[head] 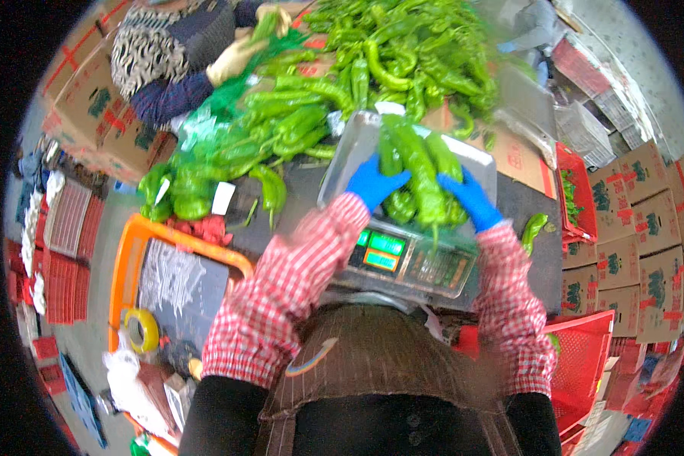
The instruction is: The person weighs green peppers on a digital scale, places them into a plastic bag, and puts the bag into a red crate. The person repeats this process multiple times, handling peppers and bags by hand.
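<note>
My left hand (373, 185), in a blue glove, holds the left side of a bunch of long green peppers (419, 171). From the right, my right hand (474, 199), gloved in blue too, grips the same bunch, its thumb over the peppers. The bunch lies on the metal tray (342, 162) of a digital scale, stems towards me. Below the tray the lit scale display (386, 244) faces me; its digits are blurred. The palms and the undersides of the peppers are hidden.
A large heap of green peppers (399, 45) covers the table's far side. Green mesh bags (205, 142) of peppers lie left, near a co-worker's gloved hand (228, 60). An orange crate (126, 268) with a tape roll (141, 330) stands front left, a red crate (584, 353) front right.
</note>
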Tool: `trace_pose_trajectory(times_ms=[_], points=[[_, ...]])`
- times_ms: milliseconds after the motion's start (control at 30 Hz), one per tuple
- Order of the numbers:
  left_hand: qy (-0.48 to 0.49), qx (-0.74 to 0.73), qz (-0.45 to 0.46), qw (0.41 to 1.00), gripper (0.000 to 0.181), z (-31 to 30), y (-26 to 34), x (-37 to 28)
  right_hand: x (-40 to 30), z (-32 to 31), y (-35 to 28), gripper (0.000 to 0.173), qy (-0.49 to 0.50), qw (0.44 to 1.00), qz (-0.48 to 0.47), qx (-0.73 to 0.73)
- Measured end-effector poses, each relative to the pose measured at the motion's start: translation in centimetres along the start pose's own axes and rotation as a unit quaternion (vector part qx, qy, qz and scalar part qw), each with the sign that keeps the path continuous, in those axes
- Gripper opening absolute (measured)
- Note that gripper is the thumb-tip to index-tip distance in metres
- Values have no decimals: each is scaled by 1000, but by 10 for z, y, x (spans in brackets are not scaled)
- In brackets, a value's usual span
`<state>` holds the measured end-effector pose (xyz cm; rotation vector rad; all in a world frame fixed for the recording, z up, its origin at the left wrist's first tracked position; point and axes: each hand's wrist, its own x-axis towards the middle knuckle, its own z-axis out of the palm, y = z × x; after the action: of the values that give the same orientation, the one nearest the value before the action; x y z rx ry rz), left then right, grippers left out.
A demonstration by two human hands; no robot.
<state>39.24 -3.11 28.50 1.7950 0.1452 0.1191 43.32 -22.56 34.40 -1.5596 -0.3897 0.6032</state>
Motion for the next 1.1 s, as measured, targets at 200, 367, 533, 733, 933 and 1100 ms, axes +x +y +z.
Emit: trace_pose_trajectory(times_ms=[200, 367, 533, 733, 933, 1100], points=[[-82, -416, 41, 905, 55, -21, 17, -29, -51, 45, -2, 88, 135, 939, -275, -156], [-204, -600, 141, 761, 19, -38, 20, -19, -80, 81, -6, 81, 163, 859, -358, -328], [-260, -859, 97, 431, 11, -30, 19, -24, -83, 95, 4, 80, 157, 846, -382, -336], [-159, -330, 50, 929, 69, -55, 58, -61, -79, 70, -18, 89, 98, 970, -217, 54], [-148, -430, -188, 870, 33, -53, 100, -60, -61, 32, -2, 47, -5, 835, -33, 550], [-69, -436, -156, 884, 34, -53, 101, -50, -49, 52, -24, 43, -27, 818, -67, 571]])
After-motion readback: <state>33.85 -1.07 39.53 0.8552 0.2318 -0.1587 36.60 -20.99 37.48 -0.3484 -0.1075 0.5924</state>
